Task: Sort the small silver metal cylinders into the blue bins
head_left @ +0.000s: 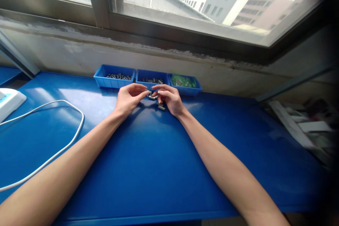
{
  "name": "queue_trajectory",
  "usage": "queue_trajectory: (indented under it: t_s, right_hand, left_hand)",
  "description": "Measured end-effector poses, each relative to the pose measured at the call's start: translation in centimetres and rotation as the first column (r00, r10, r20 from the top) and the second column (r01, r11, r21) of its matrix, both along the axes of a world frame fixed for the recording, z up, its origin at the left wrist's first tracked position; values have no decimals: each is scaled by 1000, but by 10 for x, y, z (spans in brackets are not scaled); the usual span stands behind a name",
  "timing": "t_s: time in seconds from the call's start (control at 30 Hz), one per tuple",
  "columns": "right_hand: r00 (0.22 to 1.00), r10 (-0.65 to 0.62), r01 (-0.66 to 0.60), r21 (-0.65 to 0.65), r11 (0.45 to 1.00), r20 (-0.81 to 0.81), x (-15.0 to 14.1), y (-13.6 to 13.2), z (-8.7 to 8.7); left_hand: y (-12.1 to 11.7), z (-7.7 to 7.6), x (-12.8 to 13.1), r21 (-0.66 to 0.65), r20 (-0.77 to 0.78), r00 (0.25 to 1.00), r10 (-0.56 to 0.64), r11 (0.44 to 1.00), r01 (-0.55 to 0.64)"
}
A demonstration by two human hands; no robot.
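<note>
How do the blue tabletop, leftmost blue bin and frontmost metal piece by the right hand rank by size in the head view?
1. Blue tabletop
2. Leftmost blue bin
3. Frontmost metal piece

Above the table [148, 176], the left hand [129, 99] and right hand [172, 100] were bare. The forearms [217, 153] over it were also bare, slim and smoothly tapered.

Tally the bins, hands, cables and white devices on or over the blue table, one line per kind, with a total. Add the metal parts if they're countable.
Blue bins: 3
Hands: 2
White cable: 1
White device: 1
Total: 7
Small metal parts: too small and crowded to count, so left out.
</note>
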State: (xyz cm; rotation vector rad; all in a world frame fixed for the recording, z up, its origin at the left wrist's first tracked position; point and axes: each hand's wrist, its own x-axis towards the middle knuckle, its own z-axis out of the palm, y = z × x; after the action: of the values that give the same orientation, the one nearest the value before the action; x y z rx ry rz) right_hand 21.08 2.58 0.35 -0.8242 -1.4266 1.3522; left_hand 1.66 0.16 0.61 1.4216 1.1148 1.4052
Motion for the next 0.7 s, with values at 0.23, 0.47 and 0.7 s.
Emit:
queue_trajectory:
  t_s: [0.23,0.47,0.7]
  right_hand:
    - [999,45,-45,-5,999,15,-1,-2,3]
    - [999,34,-35,-45,998,-30,0,-2,3]
    - [944,-164,141,-98,985,-287,3,1,4]
  left_hand:
    - [-3,1,2,9,18,1000,24,1000,-24]
    - [-3,-1,7,3,76,995,-57,998,57]
    - [-1,-8,7,257,-395,918,-31,956,143]
